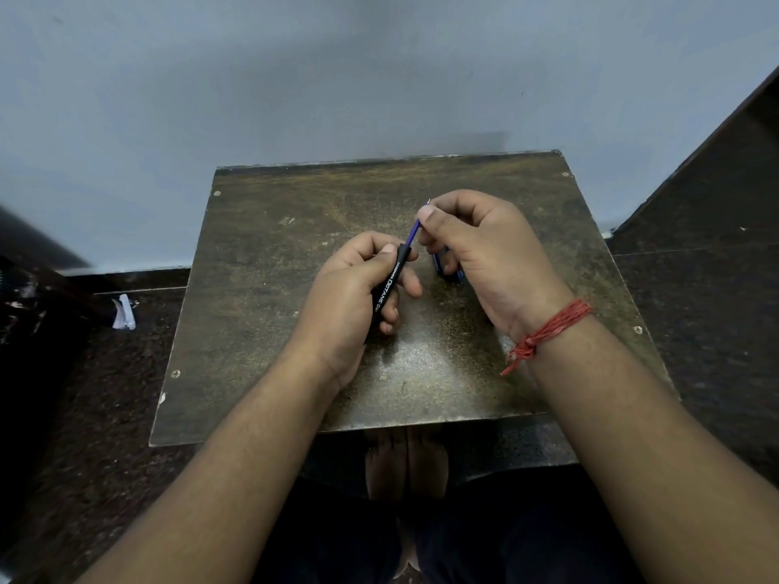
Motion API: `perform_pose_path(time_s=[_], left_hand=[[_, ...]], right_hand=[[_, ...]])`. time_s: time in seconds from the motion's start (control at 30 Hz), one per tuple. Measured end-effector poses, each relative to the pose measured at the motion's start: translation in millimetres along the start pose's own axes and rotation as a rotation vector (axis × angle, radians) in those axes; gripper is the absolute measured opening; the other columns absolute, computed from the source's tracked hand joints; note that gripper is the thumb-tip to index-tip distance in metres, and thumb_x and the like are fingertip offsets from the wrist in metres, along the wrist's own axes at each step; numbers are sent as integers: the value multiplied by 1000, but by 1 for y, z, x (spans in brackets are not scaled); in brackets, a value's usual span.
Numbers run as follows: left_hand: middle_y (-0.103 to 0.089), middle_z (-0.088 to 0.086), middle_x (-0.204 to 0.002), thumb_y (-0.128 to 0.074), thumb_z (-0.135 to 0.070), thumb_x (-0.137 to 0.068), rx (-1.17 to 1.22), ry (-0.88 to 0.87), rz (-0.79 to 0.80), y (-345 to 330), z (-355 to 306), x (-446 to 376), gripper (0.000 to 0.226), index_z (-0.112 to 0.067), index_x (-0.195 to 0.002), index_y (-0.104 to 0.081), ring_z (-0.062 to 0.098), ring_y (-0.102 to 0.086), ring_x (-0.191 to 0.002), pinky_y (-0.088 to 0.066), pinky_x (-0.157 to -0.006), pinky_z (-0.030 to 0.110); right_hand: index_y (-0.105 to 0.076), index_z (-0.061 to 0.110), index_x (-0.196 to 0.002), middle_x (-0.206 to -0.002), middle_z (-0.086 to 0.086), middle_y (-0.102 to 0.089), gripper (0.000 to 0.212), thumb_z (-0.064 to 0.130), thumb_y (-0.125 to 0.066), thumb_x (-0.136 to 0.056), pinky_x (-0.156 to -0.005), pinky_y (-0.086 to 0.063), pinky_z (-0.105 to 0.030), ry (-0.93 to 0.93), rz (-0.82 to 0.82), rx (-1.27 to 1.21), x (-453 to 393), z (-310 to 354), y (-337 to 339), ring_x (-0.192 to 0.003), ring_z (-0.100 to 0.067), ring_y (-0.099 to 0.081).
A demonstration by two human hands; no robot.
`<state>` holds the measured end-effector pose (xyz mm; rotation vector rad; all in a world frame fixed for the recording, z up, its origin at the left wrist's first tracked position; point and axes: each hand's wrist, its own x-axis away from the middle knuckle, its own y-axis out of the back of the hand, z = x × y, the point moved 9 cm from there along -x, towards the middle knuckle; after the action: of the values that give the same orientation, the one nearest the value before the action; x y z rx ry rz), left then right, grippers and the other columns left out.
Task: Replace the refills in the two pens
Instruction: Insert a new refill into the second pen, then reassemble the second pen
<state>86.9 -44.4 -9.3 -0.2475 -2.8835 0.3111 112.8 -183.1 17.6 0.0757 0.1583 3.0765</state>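
two hands busy with one pen over the small table [269,330].

my left hand [350,297] grips the black pen barrel [388,284]; my right hand [484,250] pinches the blue refill [413,233] sticking out of its top, with something blue [449,271] tucked under the curled fingers.

Blue part [447,267] half-hidden under fingers [438,246]

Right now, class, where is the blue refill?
In the head view, the blue refill sits mid-table, pinched by the right hand, its lower end inside the black pen barrel.
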Motion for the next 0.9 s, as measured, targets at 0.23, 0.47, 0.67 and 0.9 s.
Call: perform_pose_path(time_s=[0.23, 0.47, 0.67, 0.9], left_hand=[[-62, 3, -65, -45, -16, -103, 4, 2, -3, 0, 1, 0, 20, -10, -95, -62, 11, -37, -43, -28, -43, 22], [-63, 3, -66, -45, -16, -103, 10, -7, -9, 4, -2, -1, 21, -10, -96, -64, 10, -39, -44, -30, -43, 23], [-62, 1, -65, -44, -15, -103, 2, -5, -16, 3, -2, 0, 21, -11, -96, -63, 9, -39, -44, -29, -44, 23], [-63, 1, -65, -44, -15, -103, 13, -8, -14, 3, -2, -1, 21, -11, -95, -62, 10, -39, -44, -30, -42, 22]], right_hand=[[-71, 16, -88, -72, 4, -68, 11, 23, -65, -95, -59, -44, -27, 0, 28, 37, 0, 0, -2, -61, -4, -55], [-68, 26, -91, -82, 10, -65, 5, 29, -65, -93, -69, -47, -20, 76, -287, 364, -9, 8, 56, -76, -4, -61], [-65, 26, -83, -87, 9, -58, 8, 29, -64, -90, -76, -43, -27, 92, -200, 870, -12, 7, 47, -90, -14, -55], [-66, 21, -95, -104, 0, -57, 12, 32, -61, -94, -87, -44, -37, 77, -64, 1144, -6, 8, 24, -112, -25, -48]])
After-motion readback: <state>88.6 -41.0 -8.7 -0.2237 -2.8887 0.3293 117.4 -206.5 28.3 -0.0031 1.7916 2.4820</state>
